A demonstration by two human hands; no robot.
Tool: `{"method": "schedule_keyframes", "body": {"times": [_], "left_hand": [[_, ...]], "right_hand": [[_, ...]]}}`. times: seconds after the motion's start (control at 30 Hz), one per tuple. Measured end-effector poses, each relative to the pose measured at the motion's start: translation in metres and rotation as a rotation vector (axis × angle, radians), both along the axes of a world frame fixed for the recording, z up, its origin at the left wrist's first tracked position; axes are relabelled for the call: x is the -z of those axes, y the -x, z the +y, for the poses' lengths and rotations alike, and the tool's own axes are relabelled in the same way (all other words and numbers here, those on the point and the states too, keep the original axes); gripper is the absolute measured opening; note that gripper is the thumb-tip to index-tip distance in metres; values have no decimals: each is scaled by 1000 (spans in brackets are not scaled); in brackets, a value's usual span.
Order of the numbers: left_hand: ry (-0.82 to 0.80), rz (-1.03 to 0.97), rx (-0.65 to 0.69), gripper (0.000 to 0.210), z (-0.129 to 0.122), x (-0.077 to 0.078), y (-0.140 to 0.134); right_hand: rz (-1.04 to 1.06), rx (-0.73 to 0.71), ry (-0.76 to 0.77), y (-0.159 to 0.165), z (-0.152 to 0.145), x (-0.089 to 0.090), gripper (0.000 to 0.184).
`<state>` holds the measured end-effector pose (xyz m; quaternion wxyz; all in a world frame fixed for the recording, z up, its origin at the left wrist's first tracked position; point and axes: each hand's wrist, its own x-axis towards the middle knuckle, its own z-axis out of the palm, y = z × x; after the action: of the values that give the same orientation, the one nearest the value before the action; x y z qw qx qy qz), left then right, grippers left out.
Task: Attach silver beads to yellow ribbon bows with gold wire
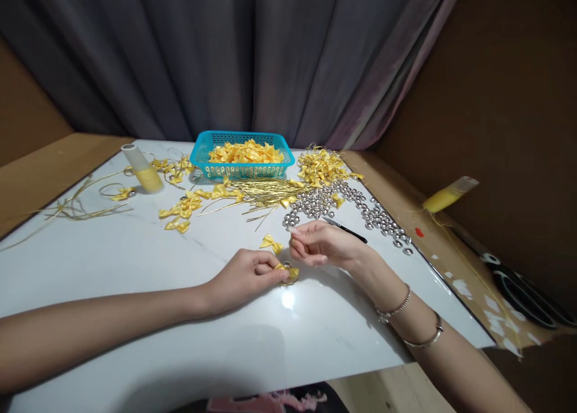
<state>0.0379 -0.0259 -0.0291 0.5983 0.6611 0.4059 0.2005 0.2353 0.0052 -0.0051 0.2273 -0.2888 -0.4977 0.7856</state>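
My left hand (247, 278) pinches a yellow ribbon bow (293, 273) just above the white tabletop. A round silver piece (287, 264) sits at this bow, and a thin gold loop shows below it. My right hand (318, 243) is raised to the right of the bow, thumb and forefinger pressed together. Whatever it may hold is too fine to make out. Another yellow bow (271, 243) lies on the table just behind my left fingers. Close behind my right hand are many small silver pieces (315, 202) and a black-handled pointed tool (345, 228).
A turquoise basket (243, 171) of yellow bows stands at the back. Gold cords (265, 192) and a heap of looped bows (322, 165) lie near it. A yellow thread spool (146, 169) stands left; another spool (451, 195) and black scissors (527, 293) are right.
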Motion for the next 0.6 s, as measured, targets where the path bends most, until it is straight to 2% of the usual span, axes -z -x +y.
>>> {"method": "schedule_keyframes", "body": {"times": [0.17,0.4,0.6], "left_hand": [[-13,18,34,32,0,-1,0],[3,26,58,29,-1,-3,0],[189,-182,70,26,2,-1,0]], "right_hand": [[-45,67,57,5,1,11,35],[-145,55,22,5,2,8,38],[-175,37,-11,2,3,4,38]]}}
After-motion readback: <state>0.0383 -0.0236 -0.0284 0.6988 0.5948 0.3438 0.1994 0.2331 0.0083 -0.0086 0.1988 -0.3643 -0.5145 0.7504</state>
